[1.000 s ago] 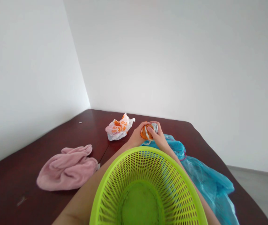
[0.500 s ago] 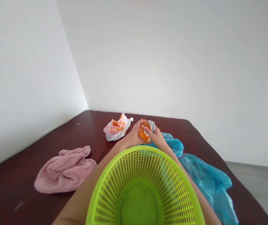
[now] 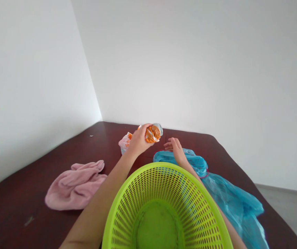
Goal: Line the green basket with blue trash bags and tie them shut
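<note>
My left hand point(image 3: 140, 141) grips a crumpled orange-and-white plastic bag point(image 3: 153, 133) with a greyish end, held up over the far part of the table. To the right, my right hand point(image 3: 174, 148) is empty, its fingers apart, above a blue plastic bag point(image 3: 194, 162). Partly hidden behind my left hand lies a white plastic bag with orange print point(image 3: 124, 142). A green plastic basket point(image 3: 161, 221) stands close to me, between my forearms, with nothing in it.
A pink cloth point(image 3: 75, 188) lies bunched on the left of the dark red table point(image 3: 104, 138). White walls stand behind and to the left. The blue bag spreads along the table's right side. A small white scrap point(image 3: 91, 136) lies at the far left.
My right hand has let go of the orange-and-white bag and moved slightly away. My left hand has raised that bag and carried it leftward, partly covering the printed white bag.
</note>
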`<state>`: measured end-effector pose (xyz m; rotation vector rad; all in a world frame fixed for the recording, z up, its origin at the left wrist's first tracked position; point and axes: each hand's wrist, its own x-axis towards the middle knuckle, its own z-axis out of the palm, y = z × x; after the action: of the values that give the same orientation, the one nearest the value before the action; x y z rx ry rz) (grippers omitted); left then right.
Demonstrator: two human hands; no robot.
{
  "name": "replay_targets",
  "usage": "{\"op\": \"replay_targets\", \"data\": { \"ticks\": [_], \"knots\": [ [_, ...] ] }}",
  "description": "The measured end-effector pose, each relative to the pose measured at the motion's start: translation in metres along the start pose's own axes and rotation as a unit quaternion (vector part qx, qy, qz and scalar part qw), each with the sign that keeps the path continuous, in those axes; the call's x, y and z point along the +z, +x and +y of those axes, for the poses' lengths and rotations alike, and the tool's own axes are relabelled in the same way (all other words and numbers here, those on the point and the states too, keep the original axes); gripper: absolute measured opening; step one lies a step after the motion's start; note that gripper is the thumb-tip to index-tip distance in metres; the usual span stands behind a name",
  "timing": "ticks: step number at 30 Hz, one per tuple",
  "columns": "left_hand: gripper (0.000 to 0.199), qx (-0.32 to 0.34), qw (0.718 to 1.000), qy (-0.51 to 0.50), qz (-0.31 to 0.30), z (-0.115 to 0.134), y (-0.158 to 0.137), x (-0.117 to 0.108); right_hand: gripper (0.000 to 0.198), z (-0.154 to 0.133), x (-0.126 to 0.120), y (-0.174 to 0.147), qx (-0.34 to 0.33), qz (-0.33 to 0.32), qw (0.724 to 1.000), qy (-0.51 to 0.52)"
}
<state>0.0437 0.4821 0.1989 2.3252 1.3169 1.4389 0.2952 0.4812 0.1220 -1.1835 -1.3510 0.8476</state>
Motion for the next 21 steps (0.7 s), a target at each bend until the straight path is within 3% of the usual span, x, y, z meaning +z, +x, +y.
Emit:
{"op": "replay_targets", "data": {
  "ticks": [3, 6, 9, 14, 21],
  "knots": [
    [0.098, -0.052, 0.991, 0.121, 0.025, -0.033, -0.003, -0.006, 0.057, 0.014, -0.014, 0.002, 0.04, 0.043, 0.992, -0.111],
    [0.098, -0.13, 0.968, 0.207, -0.053, -0.069, -0.018, 0.005, 0.047, 0.029, -0.02, -0.004, 0.081, 0.064, 0.969, -0.225],
    [0.096, -0.176, 0.947, 0.235, -0.134, -0.093, -0.039, 0.029, 0.05, 0.043, -0.019, -0.011, 0.114, 0.054, 0.941, -0.313],
    [0.092, -0.211, 0.929, 0.262, -0.153, -0.105, -0.06, 0.063, 0.071, 0.066, -0.017, -0.015, 0.137, 0.007, 0.907, -0.398],
    [0.096, -0.204, 0.935, 0.255, -0.141, -0.104, -0.077, 0.073, 0.085, 0.086, -0.018, -0.017, 0.112, -0.044, 0.881, -0.458]
  ]
}}
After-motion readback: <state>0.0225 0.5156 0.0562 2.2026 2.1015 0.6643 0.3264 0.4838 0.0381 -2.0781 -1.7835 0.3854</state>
